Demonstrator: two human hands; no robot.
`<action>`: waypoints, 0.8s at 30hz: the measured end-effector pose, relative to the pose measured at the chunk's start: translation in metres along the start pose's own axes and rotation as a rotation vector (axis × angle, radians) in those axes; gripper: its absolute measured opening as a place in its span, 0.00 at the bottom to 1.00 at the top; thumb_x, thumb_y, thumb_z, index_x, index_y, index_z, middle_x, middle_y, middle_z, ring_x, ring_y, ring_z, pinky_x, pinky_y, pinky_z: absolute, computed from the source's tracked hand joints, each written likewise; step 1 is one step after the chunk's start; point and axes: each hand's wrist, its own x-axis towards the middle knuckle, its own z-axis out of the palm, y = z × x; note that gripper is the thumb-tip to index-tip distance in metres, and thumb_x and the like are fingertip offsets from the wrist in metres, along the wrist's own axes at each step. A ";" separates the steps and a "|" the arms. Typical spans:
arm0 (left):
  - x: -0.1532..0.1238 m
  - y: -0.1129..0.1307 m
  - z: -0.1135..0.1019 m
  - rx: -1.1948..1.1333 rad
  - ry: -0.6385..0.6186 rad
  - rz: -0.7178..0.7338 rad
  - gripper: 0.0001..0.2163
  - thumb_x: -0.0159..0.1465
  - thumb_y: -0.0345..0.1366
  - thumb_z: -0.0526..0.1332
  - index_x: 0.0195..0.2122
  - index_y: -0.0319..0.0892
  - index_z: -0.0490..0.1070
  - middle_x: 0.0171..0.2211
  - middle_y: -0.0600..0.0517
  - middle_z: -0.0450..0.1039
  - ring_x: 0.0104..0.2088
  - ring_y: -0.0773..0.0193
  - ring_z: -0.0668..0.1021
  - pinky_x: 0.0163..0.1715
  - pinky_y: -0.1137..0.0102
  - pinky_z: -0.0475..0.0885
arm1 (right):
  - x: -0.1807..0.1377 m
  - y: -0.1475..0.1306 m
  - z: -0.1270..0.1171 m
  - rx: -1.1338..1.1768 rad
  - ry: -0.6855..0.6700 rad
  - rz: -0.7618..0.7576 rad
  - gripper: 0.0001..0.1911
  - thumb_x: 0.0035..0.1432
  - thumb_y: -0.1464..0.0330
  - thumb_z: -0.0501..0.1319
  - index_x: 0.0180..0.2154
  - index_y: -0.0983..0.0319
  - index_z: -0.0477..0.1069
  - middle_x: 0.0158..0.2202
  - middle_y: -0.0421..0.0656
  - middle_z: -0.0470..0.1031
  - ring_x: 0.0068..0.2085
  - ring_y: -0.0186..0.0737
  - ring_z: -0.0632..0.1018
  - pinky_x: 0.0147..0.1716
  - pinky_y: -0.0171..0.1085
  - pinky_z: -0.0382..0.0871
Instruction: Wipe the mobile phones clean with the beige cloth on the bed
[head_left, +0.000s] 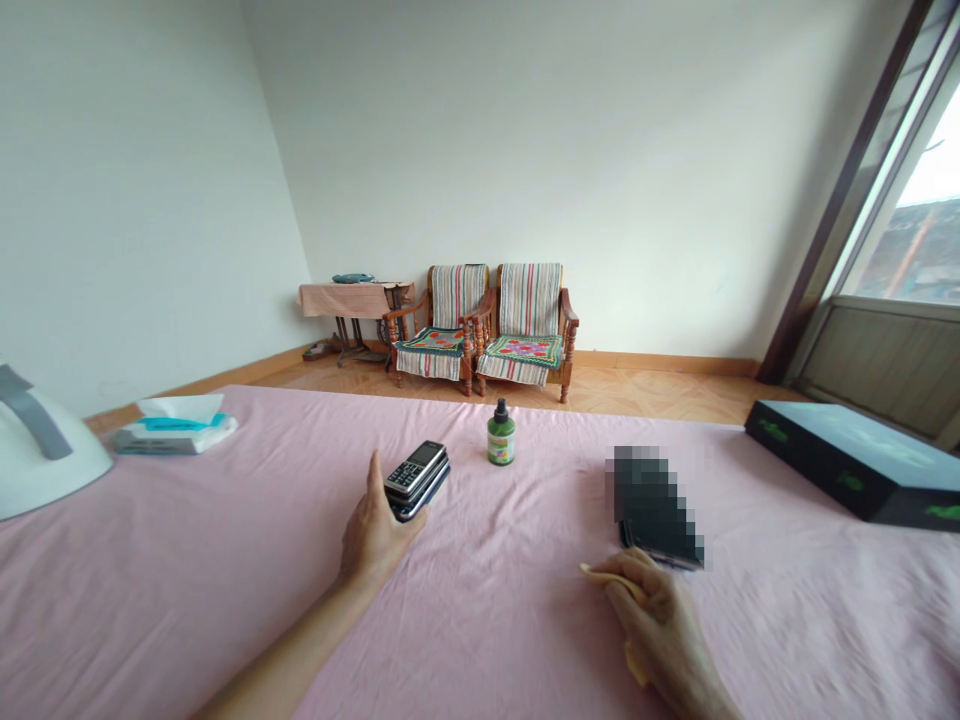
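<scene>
My left hand (379, 530) is closed round a small stack of mobile phones, with the thumb along the left side and the fingers partly hidden beneath. The top one is a keypad phone (416, 468) with silver keys and a dark screen. My right hand (664, 610) grips a thin yellow cloth (611, 578), bunched in the palm with its edges sticking out. Just beyond the right fingertips lies a flat dark device (656, 505), mostly blurred out by pixels; I cannot tell whether the fingers touch it. Between the hands and farther back stands a green spray bottle (501, 437) with a black top.
A pink cloth covers the table (495, 620). Tissues (176, 425) and a white rounded appliance (45, 450) with a grey handle stand at left. A black box (855, 465) sits at right. Beyond the table are two wooden chairs (525, 310) and a side table (352, 298).
</scene>
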 end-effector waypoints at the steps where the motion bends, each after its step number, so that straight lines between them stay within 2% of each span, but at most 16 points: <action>1: 0.000 0.001 -0.001 0.006 0.003 -0.002 0.46 0.54 0.43 0.65 0.66 0.39 0.36 0.42 0.41 0.76 0.39 0.47 0.80 0.33 0.65 0.72 | 0.000 -0.001 0.000 -0.002 -0.001 0.000 0.11 0.50 0.67 0.57 0.26 0.62 0.79 0.25 0.42 0.68 0.30 0.40 0.72 0.27 0.34 0.64; 6: -0.002 0.003 -0.002 0.027 0.015 -0.016 0.47 0.54 0.43 0.65 0.66 0.39 0.35 0.42 0.40 0.76 0.40 0.47 0.80 0.33 0.65 0.71 | -0.003 -0.008 0.002 0.003 0.009 0.004 0.12 0.50 0.67 0.57 0.26 0.61 0.79 0.26 0.42 0.68 0.29 0.39 0.72 0.28 0.34 0.64; 14: -0.003 -0.001 0.001 0.016 0.021 -0.042 0.49 0.53 0.44 0.66 0.66 0.36 0.32 0.42 0.38 0.76 0.39 0.44 0.80 0.31 0.63 0.72 | -0.002 -0.004 0.001 0.019 0.017 -0.003 0.11 0.48 0.68 0.57 0.26 0.61 0.79 0.25 0.42 0.69 0.30 0.40 0.72 0.28 0.34 0.64; 21: -0.012 -0.006 0.000 -0.101 -0.002 0.031 0.56 0.49 0.41 0.69 0.66 0.38 0.25 0.54 0.36 0.67 0.48 0.45 0.76 0.38 0.64 0.73 | -0.003 -0.010 0.002 0.026 0.027 0.005 0.12 0.49 0.67 0.57 0.25 0.61 0.79 0.25 0.42 0.68 0.30 0.40 0.72 0.28 0.34 0.64; 24: -0.012 -0.007 0.001 -0.124 -0.003 0.024 0.54 0.50 0.38 0.68 0.66 0.40 0.26 0.52 0.36 0.68 0.48 0.45 0.76 0.39 0.62 0.73 | -0.002 -0.007 0.002 0.037 0.032 0.001 0.11 0.49 0.67 0.58 0.26 0.61 0.79 0.25 0.42 0.69 0.30 0.40 0.72 0.28 0.34 0.64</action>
